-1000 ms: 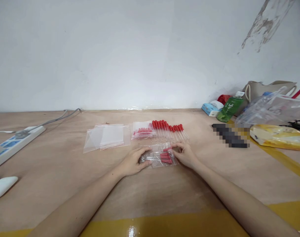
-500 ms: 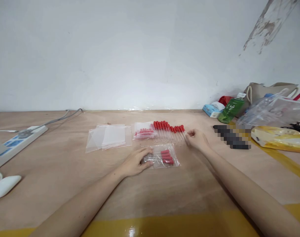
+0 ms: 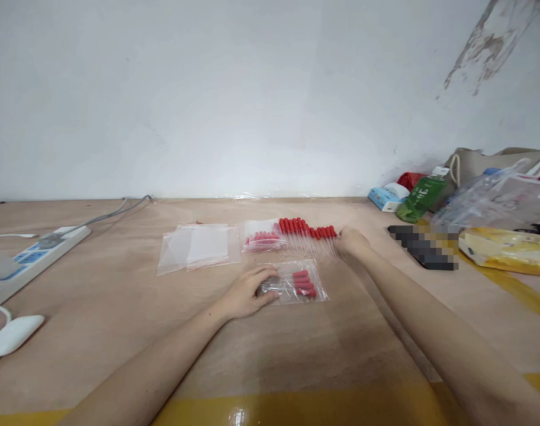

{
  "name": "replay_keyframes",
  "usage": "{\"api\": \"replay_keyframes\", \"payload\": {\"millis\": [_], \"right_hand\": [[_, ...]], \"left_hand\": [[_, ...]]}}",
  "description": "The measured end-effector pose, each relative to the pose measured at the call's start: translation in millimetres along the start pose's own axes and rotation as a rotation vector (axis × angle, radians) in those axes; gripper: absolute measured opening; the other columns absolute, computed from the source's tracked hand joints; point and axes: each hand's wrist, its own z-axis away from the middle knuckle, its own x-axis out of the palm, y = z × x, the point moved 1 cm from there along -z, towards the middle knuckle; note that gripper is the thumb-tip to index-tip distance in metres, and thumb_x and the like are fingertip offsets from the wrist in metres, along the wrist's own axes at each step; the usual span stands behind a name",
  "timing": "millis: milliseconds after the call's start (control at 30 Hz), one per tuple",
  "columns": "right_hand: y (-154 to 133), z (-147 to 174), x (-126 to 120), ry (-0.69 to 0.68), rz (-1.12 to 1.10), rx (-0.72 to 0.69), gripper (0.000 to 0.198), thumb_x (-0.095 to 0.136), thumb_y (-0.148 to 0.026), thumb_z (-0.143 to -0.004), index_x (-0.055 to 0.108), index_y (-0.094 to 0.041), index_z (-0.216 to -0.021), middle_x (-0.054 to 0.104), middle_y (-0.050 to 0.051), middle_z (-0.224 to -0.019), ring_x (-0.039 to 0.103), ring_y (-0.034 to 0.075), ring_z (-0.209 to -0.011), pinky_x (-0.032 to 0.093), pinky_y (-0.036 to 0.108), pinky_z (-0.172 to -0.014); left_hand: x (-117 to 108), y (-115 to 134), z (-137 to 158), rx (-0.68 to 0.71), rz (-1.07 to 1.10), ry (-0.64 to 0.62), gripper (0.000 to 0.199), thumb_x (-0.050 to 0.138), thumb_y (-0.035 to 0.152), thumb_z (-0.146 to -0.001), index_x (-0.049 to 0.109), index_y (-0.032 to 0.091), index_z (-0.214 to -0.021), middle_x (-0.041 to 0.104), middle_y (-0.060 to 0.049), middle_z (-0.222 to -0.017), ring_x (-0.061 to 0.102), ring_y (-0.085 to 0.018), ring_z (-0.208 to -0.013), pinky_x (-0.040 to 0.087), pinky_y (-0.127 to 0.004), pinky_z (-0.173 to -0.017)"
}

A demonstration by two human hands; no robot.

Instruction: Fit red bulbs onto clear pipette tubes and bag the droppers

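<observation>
My left hand rests on the table, its thumb and fingers curled on the left end of a clear zip bag. Inside this bag lie several glass droppers with red bulbs. Beyond it, loose droppers form a slanting row, red bulbs away from me and clear stems towards me. At the right end of that row is my right hand, fingers curled closed; what they hold, if anything, is hidden. Just left of the row lies another zip bag with red-bulbed droppers inside.
A stack of flat clear bags lies to the left. Farther left are a power strip and a white charger-like object. On the right are a dark blurred object, a tissue pack, a green bottle and plastic bags.
My right hand has curled its fingers in at the row's right end, moving slightly up. My left hand stays on the zip bag. The whole view has shifted a little.
</observation>
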Motion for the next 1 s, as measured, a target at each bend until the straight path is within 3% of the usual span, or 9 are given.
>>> {"api": "replay_keyframes", "payload": {"millis": [267, 400, 500, 567, 700, 767, 867, 1000], "right_hand": [[-6.5, 27.5, -13.6, 0.176, 0.202, -0.143, 0.031, 0.035, -0.004, -0.08, 0.063, -0.005, -0.093, 0.055, 0.023, -0.103, 0.056, 0.029, -0.093, 0.042, 0.037, -0.076], [2.4, 29.3, -16.4, 0.225, 0.163, -0.086, 0.032, 0.034, -0.016, -0.085, 0.062, -0.005, -0.092, 0.055, 0.023, -0.098, 0.058, 0.03, -0.087, 0.043, 0.039, -0.072], [16.3, 24.8, -8.6, 0.236, -0.124, 0.003, 0.038, 0.04, -0.035, -0.083, 0.061, -0.005, -0.095, 0.057, 0.021, -0.091, 0.058, 0.029, -0.086, 0.043, 0.039, -0.074], [23.5, 25.6, 1.2, 0.233, -0.335, 0.03, 0.043, 0.041, -0.033, -0.081, 0.052, -0.003, -0.109, 0.059, 0.017, -0.084, 0.058, 0.026, -0.085, 0.043, 0.035, -0.075], [20.2, 46.9, 20.5, 0.206, -0.829, -0.077, 0.072, 0.042, -0.026, -0.075, 0.006, -0.007, -0.135, 0.054, 0.001, -0.073, 0.056, 0.014, -0.06, 0.046, 0.026, -0.058], [11.8, 61.6, 26.3, 0.147, -1.102, -0.131, 0.082, 0.047, -0.029, -0.071, -0.003, -0.016, -0.135, 0.049, -0.005, -0.071, 0.051, 0.01, -0.047, 0.045, 0.023, -0.046], [0.0, 75.9, 30.1, 0.105, -1.32, -0.125, 0.085, 0.052, -0.03, -0.066, -0.001, -0.024, -0.132, 0.044, -0.008, -0.071, 0.052, 0.009, -0.044, 0.046, 0.022, -0.042], [-7.3, 80.9, 32.7, 0.104, -1.404, -0.1, 0.072, 0.056, -0.029, -0.065, 0.012, -0.024, -0.122, 0.046, -0.007, -0.071, 0.058, 0.011, -0.05, 0.053, 0.026, -0.049]], "left_hand": [[-2.3, 2.5, 0.1, 0.003, -0.038, -0.046, 0.031, 0.048, 0.036, -0.085, 0.053, 0.028, -0.114, 0.046, -0.004, -0.126, 0.045, -0.019, -0.115, 0.038, -0.035, -0.096], [-3.8, 5.2, -0.1, 0.007, -0.031, -0.043, 0.031, 0.048, 0.034, -0.085, 0.052, 0.027, -0.114, 0.046, -0.004, -0.126, 0.046, -0.019, -0.114, 0.039, -0.034, -0.095], [-3.4, 5.2, -0.1, -0.004, -0.022, -0.031, 0.031, 0.049, 0.034, -0.084, 0.052, 0.027, -0.114, 0.047, -0.004, -0.126, 0.045, -0.019, -0.115, 0.039, -0.034, -0.095], [-2.6, 4.5, -0.2, -0.009, -0.019, -0.026, 0.031, 0.05, 0.034, -0.083, 0.053, 0.026, -0.113, 0.048, -0.004, -0.125, 0.044, -0.019, -0.116, 0.038, -0.035, -0.096], [-1.2, 2.4, -0.1, -0.013, -0.018, -0.031, 0.032, 0.049, 0.036, -0.084, 0.053, 0.025, -0.114, 0.047, -0.005, -0.127, 0.043, -0.019, -0.118, 0.037, -0.035, -0.097], [-0.9, 1.7, -0.1, -0.018, -0.031, -0.045, 0.034, 0.048, 0.037, -0.085, 0.052, 0.026, -0.116, 0.045, -0.005, -0.129, 0.042, -0.02, -0.119, 0.036, -0.036, -0.098], [-0.7, 2.0, -0.4, -0.015, -0.065, -0.07, 0.036, 0.045, 0.036, -0.086, 0.049, 0.027, -0.121, 0.043, -0.005, -0.132, 0.04, -0.021, -0.12, 0.035, -0.039, -0.099], [-0.7, 3.0, -1.1, 0.0, -0.09, -0.078, 0.037, 0.044, 0.035, -0.086, 0.047, 0.027, -0.123, 0.043, -0.005, -0.131, 0.039, -0.021, -0.121, 0.034, -0.039, -0.099]]}}
